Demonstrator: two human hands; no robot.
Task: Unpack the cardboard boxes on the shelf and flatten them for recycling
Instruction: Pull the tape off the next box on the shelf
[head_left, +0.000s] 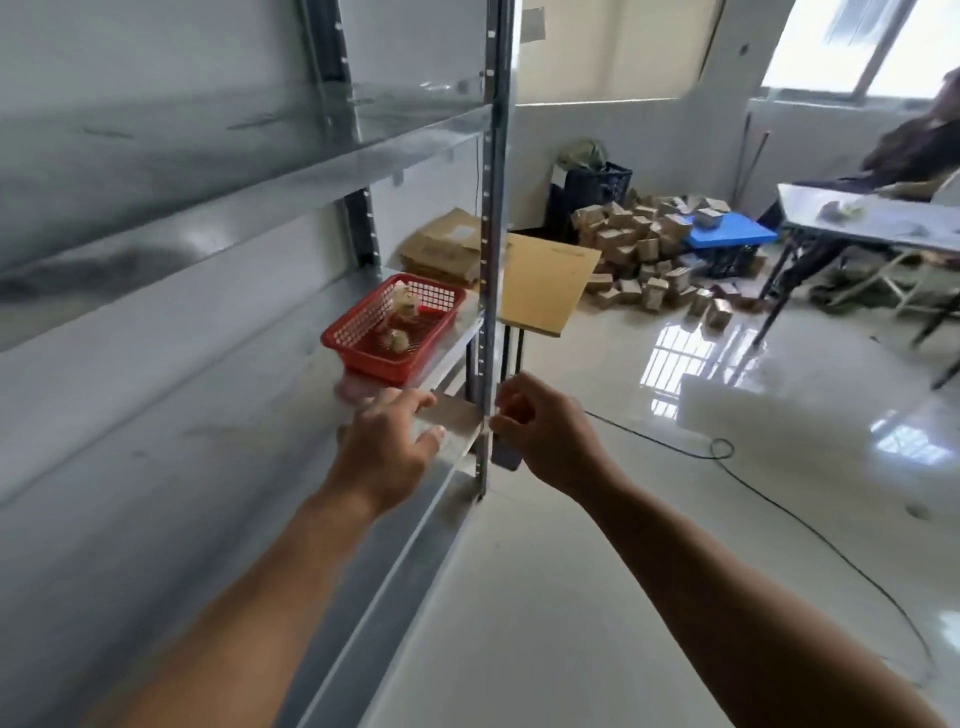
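Observation:
A small pale cardboard box (454, 422) is held between my two hands at the front edge of the metal shelf (218, 405), right beside the shelf's upright post (491, 218). My left hand (387, 449) grips its left end, fingers over the top and thumb on the near side. My right hand (540, 431) has its fingers curled and pinches the box's right end; a grey flap hangs below it. The picture is blurred, so I cannot see whether the box is open or folded. A stack of flattened cardboard (441, 247) lies at the shelf's far end.
A red plastic basket (363, 338) with small items stands on the shelf just beyond my hands. A brown board (545, 286) stands past the post. Several small boxes (639, 249) are piled on the floor by a blue crate (727, 236). A table (872, 223), a seated person and a floor cable (779, 504) are to the right.

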